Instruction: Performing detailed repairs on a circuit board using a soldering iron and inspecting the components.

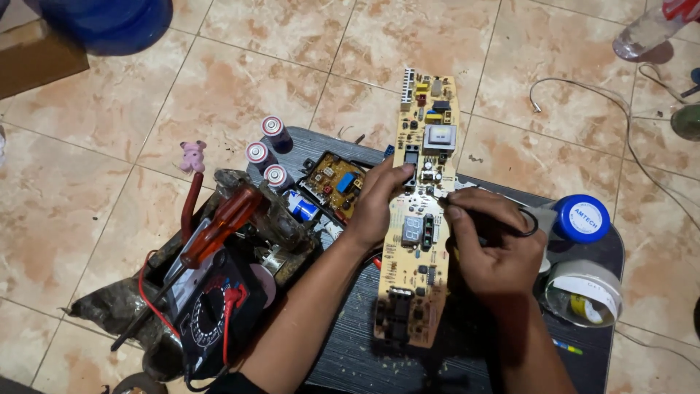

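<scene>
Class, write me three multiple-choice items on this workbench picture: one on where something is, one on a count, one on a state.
1. Where is the round blue-and-white cap?
A. right of the right hand
B. on the multimeter
C. under the long board

2. How many upright batteries stand behind the small circuit board?
A. one
B. three
C. six

3. How is the long circuit board kept in place?
A. lying untouched
B. hanging from a wire
C. left hand on its edge

Answers:
1. A, the cap sits just beyond the right hand, above the tape roll.
2. B, three pink-and-white tops show in a group.
3. C, the left hand holds the board's left edge while the right hand puts a dark tool to it.
</scene>
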